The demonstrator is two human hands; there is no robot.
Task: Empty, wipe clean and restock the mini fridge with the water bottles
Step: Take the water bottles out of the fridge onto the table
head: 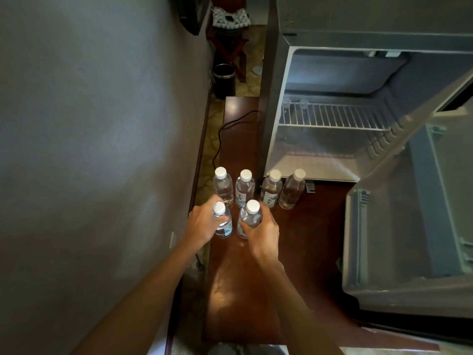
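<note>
Several clear water bottles with white caps stand on a dark wooden counter [320, 226] in front of the mini fridge [276, 111]. My left hand [202, 225] grips the near left bottle [224, 226]. My right hand [262, 233] grips the near right bottle [249, 216]. Behind them a row of bottles [245, 188] stands upright, reaching to the fridge's front edge. The fridge is open. Its wire shelf [332, 116] and floor hold nothing. The fridge door [409, 226] swings out to the right, its racks bare.
A grey wall [102, 149] runs close along the left of the counter. A black power cord [222, 134] trails over the counter's far end. On the floor beyond stand a dark waste bin [224, 80] and a folding wooden stand [230, 44].
</note>
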